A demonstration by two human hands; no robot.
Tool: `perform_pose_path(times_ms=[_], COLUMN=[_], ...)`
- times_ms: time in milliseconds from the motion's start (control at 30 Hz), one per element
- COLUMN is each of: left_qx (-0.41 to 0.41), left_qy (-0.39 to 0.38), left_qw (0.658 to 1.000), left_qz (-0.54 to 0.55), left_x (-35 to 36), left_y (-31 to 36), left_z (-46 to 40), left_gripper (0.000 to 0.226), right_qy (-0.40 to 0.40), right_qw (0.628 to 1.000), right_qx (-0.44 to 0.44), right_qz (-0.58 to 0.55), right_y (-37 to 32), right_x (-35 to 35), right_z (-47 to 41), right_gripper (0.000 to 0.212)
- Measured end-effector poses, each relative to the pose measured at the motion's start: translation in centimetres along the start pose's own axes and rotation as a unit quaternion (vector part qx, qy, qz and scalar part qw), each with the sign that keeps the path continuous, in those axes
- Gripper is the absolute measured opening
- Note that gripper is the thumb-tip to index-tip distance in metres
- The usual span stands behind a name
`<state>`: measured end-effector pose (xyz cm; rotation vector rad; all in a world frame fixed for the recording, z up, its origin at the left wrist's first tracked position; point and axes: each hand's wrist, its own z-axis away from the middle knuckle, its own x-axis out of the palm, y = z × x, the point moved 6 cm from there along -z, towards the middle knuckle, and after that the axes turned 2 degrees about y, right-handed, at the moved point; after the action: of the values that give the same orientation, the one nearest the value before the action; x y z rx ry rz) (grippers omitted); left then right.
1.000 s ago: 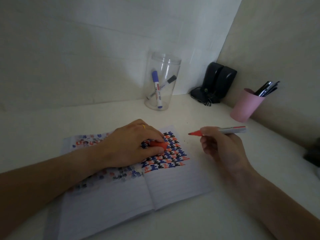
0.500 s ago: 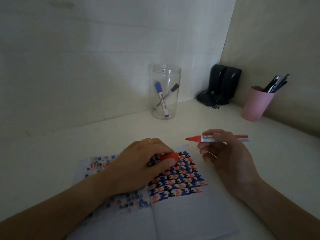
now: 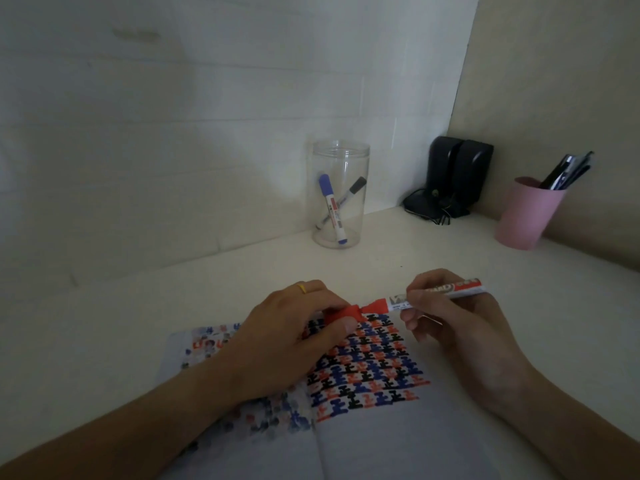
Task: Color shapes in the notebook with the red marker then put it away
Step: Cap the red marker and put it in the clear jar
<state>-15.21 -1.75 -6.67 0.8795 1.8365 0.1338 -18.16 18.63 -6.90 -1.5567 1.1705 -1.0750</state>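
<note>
An open notebook lies on the white desk, its right page filled with small red, blue and black shapes. My right hand grips the red marker, held level above the page's top edge with its tip pointing left. My left hand rests on the notebook and pinches the red cap. The marker's tip is right at the cap's open end, touching or just entering it.
A clear plastic jar with a blue and a black marker stands at the back of the desk. A pink cup of pens sits at the right, and black speakers fill the corner.
My right hand has brought the marker left and down, so its tip now meets the cap in my left hand. The view has also tilted up slightly.
</note>
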Motion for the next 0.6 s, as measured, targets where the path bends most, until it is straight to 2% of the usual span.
perform_pose_path(times_ms=[67,200,500,600], left_qx=[0.004,0.019,0.080,0.113], left_qy=[0.001,0.004,0.011,0.005], left_qw=[1.000,1.000,0.995,0.991], left_qz=[-0.001,-0.014,-0.060,-0.078], left_x=[-0.1,-0.1,-0.7,-1.0], left_y=[0.1,0.4,1.7,2.3], left_z=[0.0,0.0,0.3,0.5], left_gripper=[0.031,0.029,0.037,0.037], right_qy=[-0.018,-0.046,-0.062,-0.063], right_qw=[0.999,0.997,0.998,0.998], right_qx=[-0.009,-0.016,-0.011,-0.023], right_qz=[0.026,0.067,0.022,0.022], right_y=[-0.2,-0.4,-0.3,-0.4], right_x=[0.3,0.9,0.8,0.9], right_z=[0.1,0.4,0.4,0.6], right_gripper=[0.001,0.017,0.028,0.024])
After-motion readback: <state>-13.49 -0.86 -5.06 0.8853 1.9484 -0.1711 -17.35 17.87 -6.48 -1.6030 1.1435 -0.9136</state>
